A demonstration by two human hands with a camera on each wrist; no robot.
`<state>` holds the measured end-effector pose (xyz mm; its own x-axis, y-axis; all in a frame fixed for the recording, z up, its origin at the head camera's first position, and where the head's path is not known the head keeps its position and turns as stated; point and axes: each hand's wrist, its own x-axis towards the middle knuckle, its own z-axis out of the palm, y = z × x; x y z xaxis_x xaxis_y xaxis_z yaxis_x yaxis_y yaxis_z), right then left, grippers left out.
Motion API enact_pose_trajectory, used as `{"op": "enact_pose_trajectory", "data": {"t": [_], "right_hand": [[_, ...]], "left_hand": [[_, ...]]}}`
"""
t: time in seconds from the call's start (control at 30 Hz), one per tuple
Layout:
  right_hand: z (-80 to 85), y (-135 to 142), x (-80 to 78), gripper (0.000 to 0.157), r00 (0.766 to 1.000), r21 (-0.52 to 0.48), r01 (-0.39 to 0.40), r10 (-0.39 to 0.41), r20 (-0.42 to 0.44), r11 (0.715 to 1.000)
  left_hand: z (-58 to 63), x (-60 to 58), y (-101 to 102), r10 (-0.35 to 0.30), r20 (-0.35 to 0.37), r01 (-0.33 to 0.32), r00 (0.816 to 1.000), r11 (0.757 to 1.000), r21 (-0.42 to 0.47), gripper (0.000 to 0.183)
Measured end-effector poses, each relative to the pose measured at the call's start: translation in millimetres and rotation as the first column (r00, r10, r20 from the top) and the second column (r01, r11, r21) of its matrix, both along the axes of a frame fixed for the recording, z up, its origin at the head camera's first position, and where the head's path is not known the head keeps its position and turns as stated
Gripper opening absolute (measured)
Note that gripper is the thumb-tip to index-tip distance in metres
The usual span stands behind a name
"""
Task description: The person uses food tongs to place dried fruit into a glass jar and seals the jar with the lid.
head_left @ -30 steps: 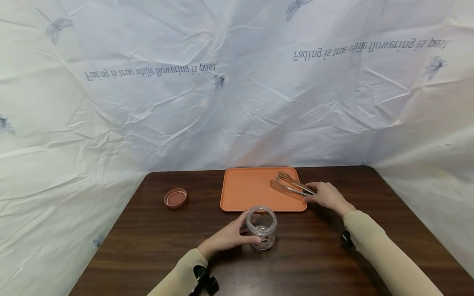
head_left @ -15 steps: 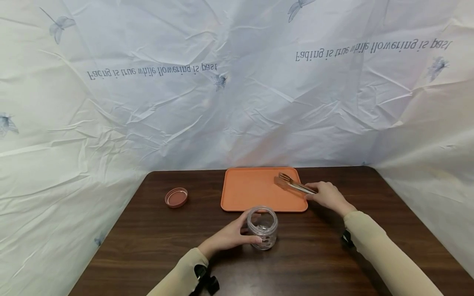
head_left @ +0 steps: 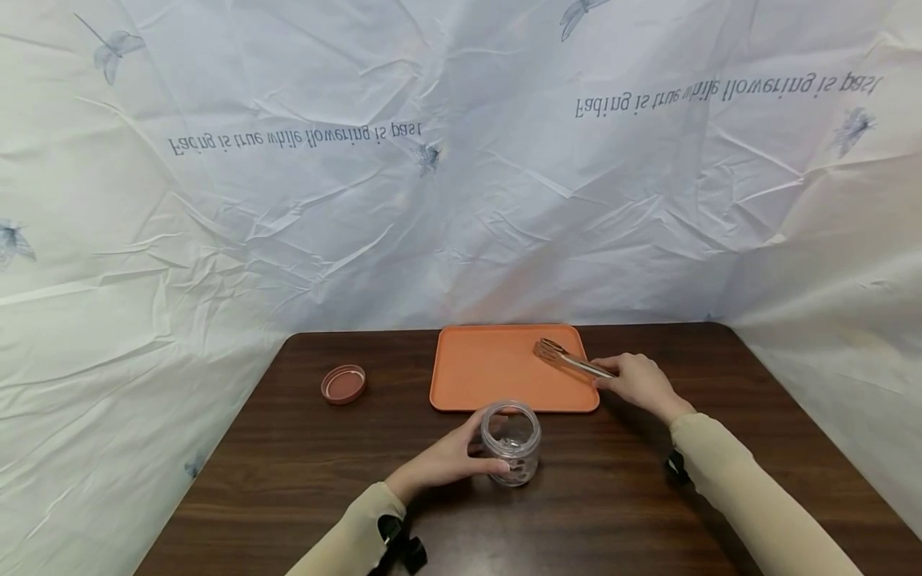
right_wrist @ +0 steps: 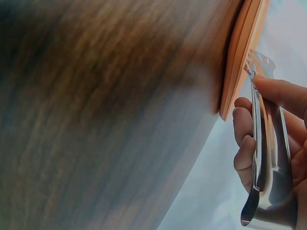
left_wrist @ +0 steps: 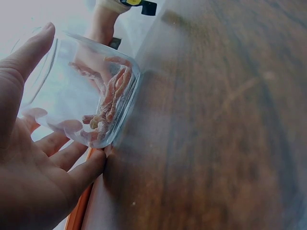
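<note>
My left hand holds a clear jar from its left side, thumb at the front and fingers round the back. The jar has no lid on and stands upright on the table. In the left wrist view, several reddish-brown dried strips lie at its bottom. My right hand grips a pair of metal tongs with thumb and fingers, as the right wrist view shows. The slotted heads of the tongs lie over the right part of an orange tray, pressed close together.
A reddish-brown screw lid lies on the dark wooden table at the back left. Behind the table and at both sides hangs a pale printed curtain. The jar stands just in front of the tray.
The tongs' arms were spread apart a second ago and are now squeezed together. Their heads have dipped slightly to the left over the tray. My left hand and the jar have stayed put.
</note>
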<state>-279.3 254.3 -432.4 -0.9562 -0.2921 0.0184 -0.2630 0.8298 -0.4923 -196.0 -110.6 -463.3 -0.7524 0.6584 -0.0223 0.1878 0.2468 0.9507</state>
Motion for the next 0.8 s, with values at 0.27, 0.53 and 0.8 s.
{"op": "enact_pose_trajectory", "data": {"t": [0.27, 0.53, 0.8], "right_hand": [[-1.0, -0.1, -0.5, 0.049, 1.0, -0.005, 0.008, -0.008, -0.007, 1.0], [-3.6, 0.6, -0.5, 0.05, 1.0, -0.024, 0.016, -0.015, 0.013, 1.0], [-4.5, 1.9, -2.0, 0.05, 1.0, -0.017, 0.011, -0.011, 0.001, 1.0]], "left_hand": [[0.7, 0.0, -0.3, 0.003, -0.007, -0.003, 1.0, 1.0, -0.002, 0.088], [-1.0, 0.8, -1.3, 0.009, 0.002, -0.009, 1.0, 1.0, -0.01, 0.085], [-1.3, -0.5, -0.6, 0.012, -0.007, -0.012, 1.0, 1.0, -0.007, 0.083]]}}
